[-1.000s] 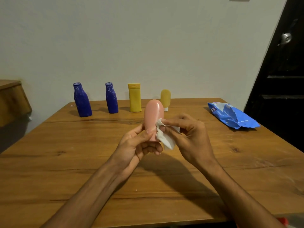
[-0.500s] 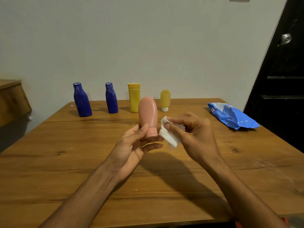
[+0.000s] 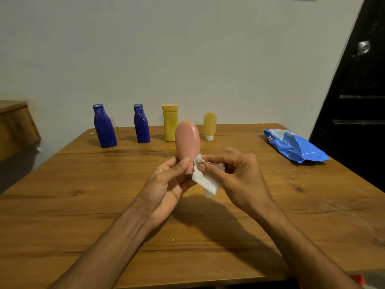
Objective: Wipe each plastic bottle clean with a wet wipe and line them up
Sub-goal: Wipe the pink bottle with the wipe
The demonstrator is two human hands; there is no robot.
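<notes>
My left hand (image 3: 166, 186) grips a pink bottle (image 3: 187, 140) by its lower end and holds it upright above the table, rounded end up. My right hand (image 3: 233, 176) pinches a crumpled white wet wipe (image 3: 204, 180) against the bottle's lower right side. Along the far edge of the wooden table (image 3: 83, 205) stand two dark blue bottles (image 3: 104, 126) (image 3: 142, 124), a yellow bottle (image 3: 170, 123) and a small yellow tube (image 3: 209, 126) on its white cap, in a row.
A blue pack of wipes (image 3: 295, 146) lies at the far right of the table. A wooden cabinet (image 3: 14, 126) stands left of the table, and a dark door (image 3: 358, 90) is on the right.
The pink bottle has shifted a little left and turned in my left hand. The wipe has slid down to the bottle's lower end.
</notes>
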